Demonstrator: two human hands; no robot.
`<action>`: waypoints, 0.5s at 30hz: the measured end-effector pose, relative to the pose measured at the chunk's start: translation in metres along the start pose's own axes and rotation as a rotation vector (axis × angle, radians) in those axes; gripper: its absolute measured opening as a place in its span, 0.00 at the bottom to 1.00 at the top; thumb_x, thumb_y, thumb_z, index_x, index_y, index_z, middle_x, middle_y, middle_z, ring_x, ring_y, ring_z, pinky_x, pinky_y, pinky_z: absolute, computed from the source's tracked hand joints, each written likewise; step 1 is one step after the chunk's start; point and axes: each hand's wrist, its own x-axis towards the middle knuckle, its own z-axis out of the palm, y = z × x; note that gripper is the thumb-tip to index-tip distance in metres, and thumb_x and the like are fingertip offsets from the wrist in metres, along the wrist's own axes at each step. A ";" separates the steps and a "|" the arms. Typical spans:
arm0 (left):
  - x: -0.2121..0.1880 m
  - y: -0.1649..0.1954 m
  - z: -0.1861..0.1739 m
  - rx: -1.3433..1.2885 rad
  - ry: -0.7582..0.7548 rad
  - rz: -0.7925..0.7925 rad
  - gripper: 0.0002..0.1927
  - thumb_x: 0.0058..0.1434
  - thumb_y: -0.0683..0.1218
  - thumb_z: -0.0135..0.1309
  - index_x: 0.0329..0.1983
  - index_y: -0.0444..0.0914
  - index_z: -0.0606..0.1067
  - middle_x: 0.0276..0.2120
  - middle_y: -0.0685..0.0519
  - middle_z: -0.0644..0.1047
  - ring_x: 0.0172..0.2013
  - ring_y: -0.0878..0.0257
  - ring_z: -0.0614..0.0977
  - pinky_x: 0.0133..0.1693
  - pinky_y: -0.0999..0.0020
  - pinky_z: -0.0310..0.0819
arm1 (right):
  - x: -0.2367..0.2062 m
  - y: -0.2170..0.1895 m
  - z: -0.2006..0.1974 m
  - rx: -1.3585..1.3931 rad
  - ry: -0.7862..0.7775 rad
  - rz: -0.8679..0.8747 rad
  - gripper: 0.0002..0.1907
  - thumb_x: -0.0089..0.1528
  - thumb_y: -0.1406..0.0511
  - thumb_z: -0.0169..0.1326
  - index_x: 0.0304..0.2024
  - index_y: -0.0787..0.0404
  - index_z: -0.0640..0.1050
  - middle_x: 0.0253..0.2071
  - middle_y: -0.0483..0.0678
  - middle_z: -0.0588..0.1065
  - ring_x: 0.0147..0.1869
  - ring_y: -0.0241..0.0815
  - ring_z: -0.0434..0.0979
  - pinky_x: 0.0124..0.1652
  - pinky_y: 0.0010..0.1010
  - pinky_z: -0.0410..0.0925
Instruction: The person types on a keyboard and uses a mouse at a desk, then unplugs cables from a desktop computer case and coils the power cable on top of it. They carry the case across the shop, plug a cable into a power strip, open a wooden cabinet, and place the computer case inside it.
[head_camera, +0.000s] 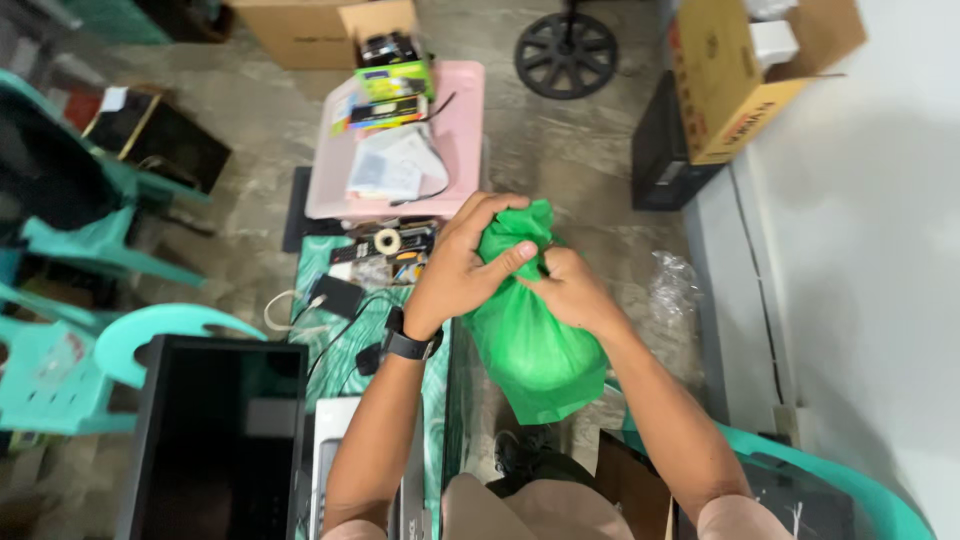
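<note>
From the head view, mid-frame, the left hand and right hand both clench the gathered neck of a full green bag beside the desk, seemingly knotting it; tightening needs a firm pull.

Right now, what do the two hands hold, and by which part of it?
Both the left hand and the right hand grip a filled green plastic bag at its gathered top, the neck; its body hangs below.
</note>
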 end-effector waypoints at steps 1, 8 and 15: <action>0.002 -0.007 0.004 -0.003 -0.014 0.013 0.27 0.64 0.49 0.63 0.64 0.37 0.71 0.54 0.45 0.76 0.55 0.49 0.79 0.57 0.61 0.72 | 0.002 0.005 -0.005 -0.005 0.037 -0.030 0.13 0.63 0.64 0.55 0.47 0.66 0.79 0.36 0.47 0.81 0.40 0.33 0.78 0.40 0.32 0.73; 0.012 -0.064 0.038 0.038 -0.143 -0.089 0.50 0.56 0.56 0.66 0.74 0.31 0.56 0.56 0.37 0.71 0.59 0.41 0.73 0.59 0.54 0.67 | 0.041 0.051 -0.045 0.067 0.203 -0.060 0.10 0.63 0.67 0.55 0.46 0.65 0.81 0.38 0.45 0.82 0.41 0.32 0.79 0.42 0.30 0.72; 0.056 -0.151 0.095 0.168 -0.207 -0.145 0.42 0.56 0.59 0.64 0.70 0.36 0.66 0.65 0.39 0.72 0.66 0.40 0.70 0.65 0.51 0.63 | 0.107 0.124 -0.091 0.238 0.237 0.026 0.09 0.63 0.70 0.53 0.44 0.67 0.80 0.39 0.46 0.81 0.42 0.35 0.78 0.43 0.31 0.71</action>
